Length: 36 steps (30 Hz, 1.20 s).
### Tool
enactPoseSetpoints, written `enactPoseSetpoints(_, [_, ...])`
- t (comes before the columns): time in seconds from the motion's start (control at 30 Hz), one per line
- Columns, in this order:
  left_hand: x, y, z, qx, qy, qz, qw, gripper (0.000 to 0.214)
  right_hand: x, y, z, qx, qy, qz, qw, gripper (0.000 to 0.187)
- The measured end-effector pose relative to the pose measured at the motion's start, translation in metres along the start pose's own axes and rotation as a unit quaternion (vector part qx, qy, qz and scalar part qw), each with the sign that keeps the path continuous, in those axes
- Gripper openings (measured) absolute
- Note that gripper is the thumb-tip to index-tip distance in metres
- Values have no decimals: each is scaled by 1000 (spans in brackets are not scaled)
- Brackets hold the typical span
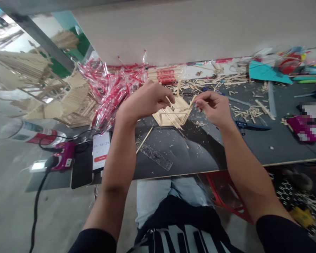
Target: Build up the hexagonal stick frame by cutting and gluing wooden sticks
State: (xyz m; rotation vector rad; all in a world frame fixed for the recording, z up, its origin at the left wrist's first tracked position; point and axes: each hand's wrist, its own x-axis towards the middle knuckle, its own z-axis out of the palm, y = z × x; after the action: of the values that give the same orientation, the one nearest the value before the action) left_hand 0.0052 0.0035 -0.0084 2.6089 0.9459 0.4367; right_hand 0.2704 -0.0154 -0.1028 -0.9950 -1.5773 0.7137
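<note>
A small six-sided frame of pale wooden sticks [171, 120] rests on the dark tabletop, with several loose sticks lying across it and a short upright stick [178, 88] at its far corner. Over its left side, my left hand [147, 100] is bent down with thumb and fingers drawn together; whatever sits between the fingertips is too small to make out. At the right corner, my right hand [213, 108] pinches a slanting wooden stick [192, 102] between thumb and forefinger. A clear ruler [158, 157] lies nearer me, with a single stick over its left end.
Red-and-clear plastic wrappers [113, 93] heap up at left, beside larger stick models [71, 91]. A phone [100, 151] and purple power strip [64, 158] lie at the left edge. Blue-handled pliers [252, 126], stick offcuts [249, 113] and a turquoise sheet [267, 72] are to the right.
</note>
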Motion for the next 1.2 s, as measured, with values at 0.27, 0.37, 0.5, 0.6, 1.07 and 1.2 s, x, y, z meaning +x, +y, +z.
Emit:
enactPoseSetpoints(0.27, [9, 17, 8, 54, -7, -2, 999, 29, 6, 18, -7, -143, 127, 14, 981, 58])
enactPoseSetpoints(0.37, [18, 26, 20, 90, -41, -8, 995, 34, 6, 22, -4, -185, 112, 10, 976, 54])
enactPoseSetpoints(0.5, [27, 34, 37, 135, -79, 6, 988, 30, 6, 29, -2, -188, 108, -3, 976, 51])
enactPoseSetpoints(0.6, [30, 37, 46, 181, -53, 9, 982, 28, 5, 31, -1, -175, 106, -11, 979, 47])
enactPoseSetpoints(1.07, [28, 37, 39, 162, -33, -22, 986, 27, 3, 36, 1, -173, 88, 3, 981, 27])
enactPoseSetpoints(1.2, [24, 29, 35, 151, -32, 21, 988, 26, 2, 34, 2, -168, 61, -7, 984, 31])
